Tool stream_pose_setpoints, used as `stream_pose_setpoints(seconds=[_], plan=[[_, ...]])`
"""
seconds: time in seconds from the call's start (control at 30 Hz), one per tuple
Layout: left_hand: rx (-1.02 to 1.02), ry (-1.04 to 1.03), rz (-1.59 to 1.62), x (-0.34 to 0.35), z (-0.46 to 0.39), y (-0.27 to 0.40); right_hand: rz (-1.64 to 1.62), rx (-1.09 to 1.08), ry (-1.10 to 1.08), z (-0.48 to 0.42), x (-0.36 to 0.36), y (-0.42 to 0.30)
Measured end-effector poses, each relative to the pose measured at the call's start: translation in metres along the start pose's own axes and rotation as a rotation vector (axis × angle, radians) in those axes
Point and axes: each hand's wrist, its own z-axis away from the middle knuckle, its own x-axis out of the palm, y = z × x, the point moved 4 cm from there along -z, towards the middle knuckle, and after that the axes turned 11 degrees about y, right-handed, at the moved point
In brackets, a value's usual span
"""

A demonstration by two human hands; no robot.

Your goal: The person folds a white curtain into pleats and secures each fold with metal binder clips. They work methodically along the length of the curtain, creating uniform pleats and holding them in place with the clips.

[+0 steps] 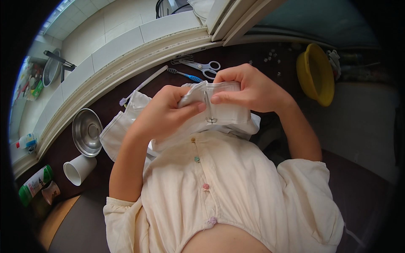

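Note:
White fabric [229, 109], with stitched edges, is held up in front of my chest by both hands. My left hand [167, 110] pinches its left part between thumb and fingers. On the other side, my right hand [246, 90] grips the top edge, thumb in front. Between the two hands a thin metal hook [207, 109] with a curled lower end lies against the cloth. More of the white fabric [118, 132] spreads to the left, partly behind my left forearm. The fingertips behind the cloth are hidden.
Scissors [207, 67], a blue toothbrush [186, 75] and a white-handled brush [147, 81] lie beyond the hands on the dark surface. At left are a steel lid or dish [87, 132], a white cup [79, 169] and a green-capped container [36, 185]. A yellow basin [307, 76] stands at right.

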Motion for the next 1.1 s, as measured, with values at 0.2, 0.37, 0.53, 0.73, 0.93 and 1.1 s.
stream_pose_setpoints(seconds=[0.2, 0.37, 0.53, 0.73, 0.93, 1.1], plan=[[-0.23, 0.079, 0.28, -0.001, 0.002, -0.005, 0.595, -0.421, 0.379, 0.028, 0.026, -0.016], [-0.233, 0.053, 0.216, -0.002, 0.001, -0.005, 0.7, -0.47, 0.447, 0.03, 0.03, -0.016], [-0.213, 0.039, 0.123, -0.001, 0.001, 0.0, 0.677, -0.513, 0.452, 0.03, 0.028, -0.012], [-0.075, -0.059, -0.105, 0.0, -0.003, -0.008, 0.549, -0.422, 0.376, 0.032, 0.028, 0.007], [-0.029, -0.078, -0.4, -0.071, -0.005, -0.014, 0.33, -0.098, 0.244, 0.037, -0.011, 0.024], [-0.067, -0.201, -0.326, -0.079, -0.014, -0.027, 0.374, -0.075, 0.215, 0.036, -0.027, 0.036]])
